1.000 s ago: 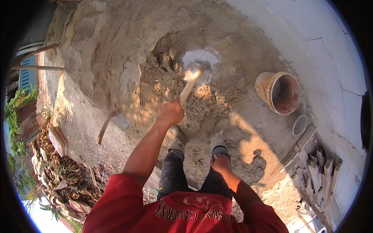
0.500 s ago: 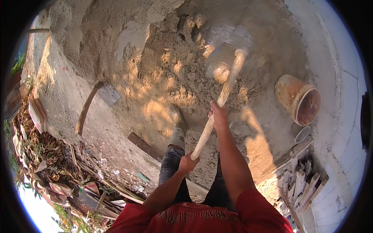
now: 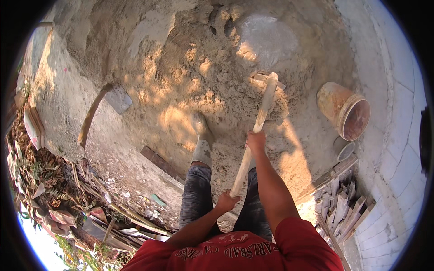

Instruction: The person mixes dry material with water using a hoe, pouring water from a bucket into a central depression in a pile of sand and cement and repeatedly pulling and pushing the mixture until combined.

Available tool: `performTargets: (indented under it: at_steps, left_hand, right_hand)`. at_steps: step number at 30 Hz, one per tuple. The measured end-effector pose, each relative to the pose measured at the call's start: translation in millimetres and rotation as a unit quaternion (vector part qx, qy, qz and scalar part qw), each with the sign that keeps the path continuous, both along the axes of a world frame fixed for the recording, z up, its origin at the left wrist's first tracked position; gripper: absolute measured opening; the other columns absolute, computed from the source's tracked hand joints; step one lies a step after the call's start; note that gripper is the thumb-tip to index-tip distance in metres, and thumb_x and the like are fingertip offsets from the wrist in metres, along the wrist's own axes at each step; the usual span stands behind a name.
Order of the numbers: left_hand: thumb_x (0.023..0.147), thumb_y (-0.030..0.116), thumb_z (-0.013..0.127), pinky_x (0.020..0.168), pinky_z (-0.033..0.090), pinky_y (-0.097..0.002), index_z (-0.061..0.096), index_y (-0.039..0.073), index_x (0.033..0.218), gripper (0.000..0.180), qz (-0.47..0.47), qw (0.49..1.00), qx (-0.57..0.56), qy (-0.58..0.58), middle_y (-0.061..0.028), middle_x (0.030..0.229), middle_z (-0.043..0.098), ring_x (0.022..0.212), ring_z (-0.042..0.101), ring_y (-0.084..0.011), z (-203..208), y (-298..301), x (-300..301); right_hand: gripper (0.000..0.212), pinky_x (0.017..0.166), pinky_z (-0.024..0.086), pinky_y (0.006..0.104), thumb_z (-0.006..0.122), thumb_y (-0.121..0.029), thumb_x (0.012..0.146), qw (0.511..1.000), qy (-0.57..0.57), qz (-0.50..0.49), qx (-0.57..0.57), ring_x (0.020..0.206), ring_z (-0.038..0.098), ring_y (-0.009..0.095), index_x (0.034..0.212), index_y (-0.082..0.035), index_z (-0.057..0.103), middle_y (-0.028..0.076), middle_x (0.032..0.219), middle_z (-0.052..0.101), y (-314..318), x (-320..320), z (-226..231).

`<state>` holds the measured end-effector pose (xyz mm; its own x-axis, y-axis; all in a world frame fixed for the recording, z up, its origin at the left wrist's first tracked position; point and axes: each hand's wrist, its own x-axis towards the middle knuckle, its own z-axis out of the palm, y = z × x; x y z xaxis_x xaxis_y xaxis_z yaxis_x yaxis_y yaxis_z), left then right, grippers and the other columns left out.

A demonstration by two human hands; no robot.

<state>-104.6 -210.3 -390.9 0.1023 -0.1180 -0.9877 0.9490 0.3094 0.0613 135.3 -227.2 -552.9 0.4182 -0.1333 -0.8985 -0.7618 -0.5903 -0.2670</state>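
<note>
Both hands are wrapped round the wooden handle of a long hoe (image 3: 255,131). My left hand (image 3: 227,201) grips the handle's near end, close to my legs. Further up the shaft, my right hand (image 3: 256,141) is closed on it. The hoe's head sits at the far end, in the lumpy wet mortar (image 3: 212,88), and its blade shows only as a narrow edge. Just beyond the head lies a smooth grey puddle (image 3: 269,38) in the mix.
A dirty bucket (image 3: 343,110) lies tipped at the right, beside a smaller round container (image 3: 344,150). A second hoe (image 3: 97,113) rests at the left. Wood pieces (image 3: 341,205) are stacked at the lower right; leaves and debris (image 3: 49,185) cover the left. My boot (image 3: 202,140) stands in the mix.
The hoe's head has come out of the grey puddle and nearer to me, into the lumpy mortar. Both hands have moved slightly toward me with the handle.
</note>
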Motion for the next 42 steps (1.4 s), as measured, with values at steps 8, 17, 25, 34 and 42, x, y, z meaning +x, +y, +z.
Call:
performTargets:
  at_steps: [8,17,25,34,42]
  left_hand:
    - [0.084,0.031,0.077,0.076,0.053,-0.0428,0.068,0.004,0.113,0.040,-0.040,0.985,0.113,-0.125,-0.0185,0.089,0.072,0.086,0.072,-0.0350,-14.3,-7.0,-21.3]
    - [0.080,0.033,0.080,0.058,0.050,-0.0368,0.066,-0.004,0.096,0.043,-0.020,0.995,0.079,0.062,-0.0112,0.067,0.064,0.061,0.064,-0.0183,3.9,28.9,36.4]
    - [0.081,0.032,0.076,0.065,0.054,-0.0400,0.065,-0.003,0.101,0.042,-0.056,0.992,0.058,0.096,-0.0151,0.073,0.068,0.068,0.070,-0.0266,54.1,-29.3,-20.8]
    - [0.083,0.026,0.075,0.068,0.054,-0.0433,0.067,0.001,0.113,0.040,-0.050,0.959,0.206,-0.190,-0.0195,0.081,0.070,0.076,0.072,-0.0317,-32.1,1.1,63.1]
    - [0.080,0.027,0.078,0.045,0.047,-0.0333,0.063,-0.003,0.105,0.042,0.090,0.994,-0.022,0.050,-0.0093,0.066,0.063,0.052,0.062,-0.0193,25.5,-89.7,42.1]
  right_hand:
    - [0.021,0.041,0.043,0.0311,0.065,-0.011,0.092,0.980,-0.096,-0.135,0.107,0.044,0.049,0.014,0.102,-0.005,0.047,0.004,0.067,0.050,38.9,23.6,118.4]
    - [0.024,0.040,0.046,0.0329,0.066,-0.015,0.092,0.999,-0.037,0.040,0.001,0.043,0.052,0.015,0.079,0.000,0.054,0.003,0.057,0.052,65.6,15.4,-15.6]
    - [0.020,0.039,0.044,0.0320,0.066,-0.014,0.091,0.996,0.043,-0.039,0.062,0.042,0.052,0.016,0.093,0.001,0.052,0.004,0.061,0.053,17.8,-54.7,44.6]
    - [0.021,0.041,0.043,0.0318,0.064,-0.013,0.092,0.974,-0.172,-0.058,0.138,0.043,0.050,0.015,0.102,0.001,0.051,0.005,0.064,0.053,47.7,101.5,98.5]
    - [0.028,0.043,0.051,0.0362,0.066,-0.017,0.090,0.984,-0.003,0.177,-0.023,0.046,0.060,0.022,0.099,0.007,0.055,0.012,0.061,0.060,-55.2,6.0,-25.2]
